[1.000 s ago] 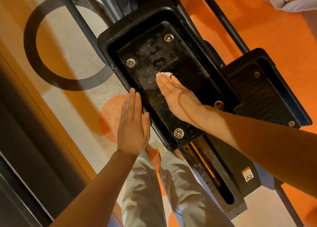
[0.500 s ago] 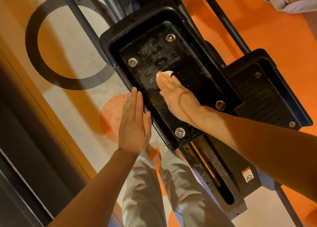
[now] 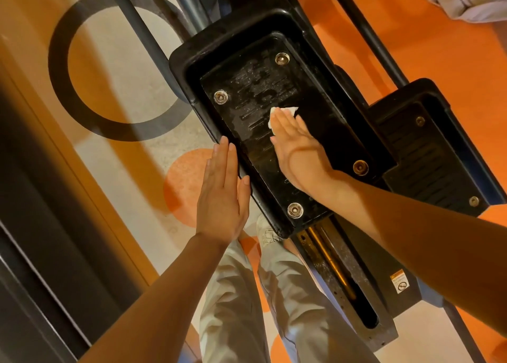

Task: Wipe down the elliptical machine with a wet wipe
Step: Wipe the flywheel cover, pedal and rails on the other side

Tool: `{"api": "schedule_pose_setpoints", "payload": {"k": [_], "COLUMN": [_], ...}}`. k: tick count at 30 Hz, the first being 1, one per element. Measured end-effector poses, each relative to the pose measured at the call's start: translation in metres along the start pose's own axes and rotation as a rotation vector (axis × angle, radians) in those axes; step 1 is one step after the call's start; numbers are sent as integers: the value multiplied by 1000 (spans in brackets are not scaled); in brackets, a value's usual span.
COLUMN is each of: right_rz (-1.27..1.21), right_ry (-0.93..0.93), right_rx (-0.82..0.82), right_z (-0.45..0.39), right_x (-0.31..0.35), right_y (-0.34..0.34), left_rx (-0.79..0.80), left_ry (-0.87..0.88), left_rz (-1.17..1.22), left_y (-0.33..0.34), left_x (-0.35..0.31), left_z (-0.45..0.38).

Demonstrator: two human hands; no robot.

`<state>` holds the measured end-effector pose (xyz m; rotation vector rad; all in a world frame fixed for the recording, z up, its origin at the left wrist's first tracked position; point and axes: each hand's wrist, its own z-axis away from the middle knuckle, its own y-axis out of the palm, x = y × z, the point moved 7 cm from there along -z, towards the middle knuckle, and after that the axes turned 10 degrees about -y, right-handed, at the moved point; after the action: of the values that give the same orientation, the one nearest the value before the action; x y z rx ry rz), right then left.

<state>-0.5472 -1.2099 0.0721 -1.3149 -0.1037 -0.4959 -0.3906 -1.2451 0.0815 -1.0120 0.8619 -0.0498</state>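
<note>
The near black moulded plastic foot pedal (image 3: 274, 110) of the elliptical machine runs with its long axis from the lower right, by the person's legs, up to the upper left, away from the body. Four round metal bolts mark its corners, and a raised rim surrounds the ribbed tread.

The right hand (image 3: 299, 148) lies flat, fingers straight and together, pressing the small white wet wipe (image 3: 282, 113) against the tread near the middle of the pedal. Only a corner of the wipe shows beyond the fingertips; the rest is hidden under the palm. The tread ahead of the fingertips, toward the far end of the pedal, carries a mottled film (wet streaks or dust, it cannot be told which).

The left hand (image 3: 219, 195) is flat as well, fingers straight and holding nothing. It lies alongside the left rim of the pedal, its fingertips at or just touching the rim; firm contact cannot be confirmed.

Judgement: the right hand is the working hand and already sits on the pedal's axis. The next stroke is best directed along that axis, toward the far bolts or back to the near end, with the left hand steadying the rim.

A second black foot pedal (image 3: 433, 157) lies to the right, beyond the right forearm, with no hand on it.
</note>
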Motion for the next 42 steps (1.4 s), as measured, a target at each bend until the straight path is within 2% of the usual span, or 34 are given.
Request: {"api": "schedule_pose_setpoints", "payload": {"k": [2, 4, 5, 7, 10, 12, 17, 20, 24, 27, 35, 38, 40, 42], "right_rz": [-57, -79, -84, -57, 219, 319, 260, 236, 413, 526, 404, 279, 160, 122], "right_ry": [-128, -273, -275, -243, -399, -395, -342, -331, -453, -449, -362, -241, -257, -209], "right_rx": [73, 276, 360, 421, 304, 244, 177, 220, 267, 371, 304, 289, 259, 298], "right_z": [-1, -3, -5, -9, -11, -15, -39, -28, -5, -7, -29, -25, -22, -21], "right_x": [22, 36, 36, 31, 39, 43, 50, 45, 37, 40, 50, 17, -5, -28], "right_y": [3, 11, 14, 14, 11, 12, 7, 14, 23, 22, 0, -8, -11, -13], "left_rx": [10, 18, 20, 24, 19, 14, 4, 9, 10, 12, 16, 19, 21, 20], "left_ry": [10, 30, 36, 40, 49, 58, 64, 61, 48, 45, 49, 38, 35, 29], "left_rz": [7, 14, 14, 7, -5, -6, -4, -11, -16, -7, -16, -19, -5, 0], "left_y": [0, 0, -1, -2, -4, -4, -3, -4, -4, -3, -5, -5, -4, -4], "left_x": [1, 1, 2, 2, 1, 1, 2, 2, 2, 2, 1, 2, 2, 2], "left_z": [0, 0, 0, -1, -2, -2, -1, -1, 0, 0, -1, 0, 0, 0]}}
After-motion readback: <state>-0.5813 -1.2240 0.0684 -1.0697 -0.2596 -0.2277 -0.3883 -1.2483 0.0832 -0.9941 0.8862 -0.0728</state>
